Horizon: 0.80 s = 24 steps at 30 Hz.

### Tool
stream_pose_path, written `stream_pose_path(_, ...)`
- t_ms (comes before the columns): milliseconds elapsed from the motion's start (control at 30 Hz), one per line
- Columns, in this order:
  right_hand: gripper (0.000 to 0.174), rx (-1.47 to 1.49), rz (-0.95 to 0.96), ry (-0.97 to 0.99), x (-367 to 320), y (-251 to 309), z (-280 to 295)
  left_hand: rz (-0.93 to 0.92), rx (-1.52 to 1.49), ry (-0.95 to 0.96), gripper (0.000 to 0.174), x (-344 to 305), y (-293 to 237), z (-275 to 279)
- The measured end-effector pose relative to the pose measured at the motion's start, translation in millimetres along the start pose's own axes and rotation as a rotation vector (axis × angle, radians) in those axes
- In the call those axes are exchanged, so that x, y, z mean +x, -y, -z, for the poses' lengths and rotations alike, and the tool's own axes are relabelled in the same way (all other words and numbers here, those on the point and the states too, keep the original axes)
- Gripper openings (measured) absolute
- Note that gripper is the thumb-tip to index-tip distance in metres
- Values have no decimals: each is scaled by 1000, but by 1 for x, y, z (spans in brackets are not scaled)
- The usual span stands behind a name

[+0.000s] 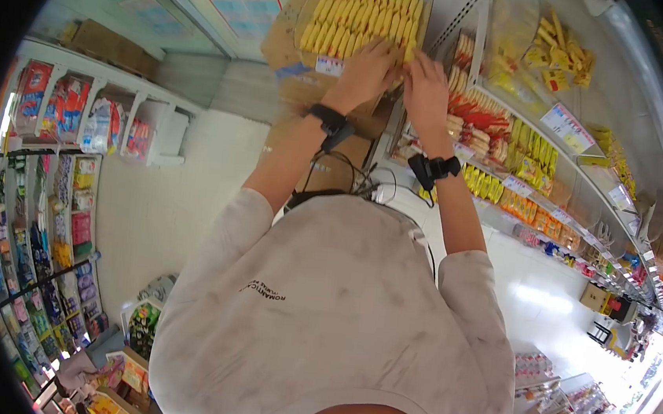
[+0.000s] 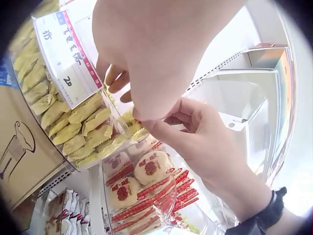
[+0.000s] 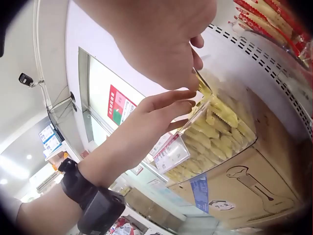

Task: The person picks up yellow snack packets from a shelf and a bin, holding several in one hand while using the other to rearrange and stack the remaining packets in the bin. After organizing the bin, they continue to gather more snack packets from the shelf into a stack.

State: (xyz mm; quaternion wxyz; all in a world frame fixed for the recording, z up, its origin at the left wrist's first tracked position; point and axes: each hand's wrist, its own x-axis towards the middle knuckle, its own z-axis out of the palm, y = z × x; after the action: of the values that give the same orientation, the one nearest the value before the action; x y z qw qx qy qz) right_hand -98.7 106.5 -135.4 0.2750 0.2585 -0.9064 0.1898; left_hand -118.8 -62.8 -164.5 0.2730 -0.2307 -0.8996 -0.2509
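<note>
Several rows of small yellow snack packets fill a clear bin on top of cardboard boxes. My left hand reaches over the bin's front right part, fingers loosely extended at the packets; in the right wrist view this left hand lies just below the other. My right hand is at the bin's right corner, its bent fingers and thumb pinching a yellow packet, partly hidden. The two hands overlap in the left wrist view, where the right hand has its thumb close under the left palm.
A handwritten price card hangs on the bin's front. To the right, a shelf holds red-and-white wrapped pastries and yellow packs. Beneath the bin is a cardboard box. White racks of bagged goods stand left.
</note>
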Motion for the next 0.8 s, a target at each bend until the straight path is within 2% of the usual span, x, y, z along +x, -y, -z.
stream_pose_path(67, 20, -44, 20, 13, -3, 1, -3, -62, 95, -118, 38, -13, 8, -25)
stream_pose_path(167, 20, -57, 23, 77, -5, -1, -8, -122, 321, -96, 39, -20, 7, -26)
stream_pose_path(200, 22, -65, 60, 20, -6, -5, -12, -114, 330, -81, 37, -20, 5, -26)
stream_pose_path(267, 31, -114, -18, 212, -2, 1, -4, -107, 354, -63, 34, -15, 5, -25)
stream_pose_path(300, 35, -140, -55, 304, -2, 4, -1, 7, 192, 22, 35, -11, 8, -27)
stream_pose_path(333, 31, -170, 16, 240, -3, 7, 0, 118, 33, 102, 37, -5, 14, -27)
stream_pose_path(367, 31, -203, 17, 268, 0, 9, -1, 225, -122, 179, 41, 0, 19, -26)
stream_pose_path(400, 30, -235, 16, 294, 2, 11, -2, 151, -148, 93, 37, 3, 19, -23)
stream_pose_path(500, 30, -208, -28, 344, 10, 3, -6, 91, -223, 12, 32, 8, 15, -11)
stream_pose_path(533, 31, -176, -46, 356, 13, 0, -8, 149, -229, 28, 32, 10, 12, -9)
stream_pose_path(633, 34, -104, -58, 203, 13, -1, -7, 268, -218, 35, 31, 16, 4, -6)
stream_pose_path(700, 36, -112, -70, 218, 17, 4, -2, 274, -167, -13, 33, 16, 1, -7)
stream_pose_path(800, 38, -140, -29, 282, 19, -6, -5, 302, -266, 65, 36, 17, -1, 2)
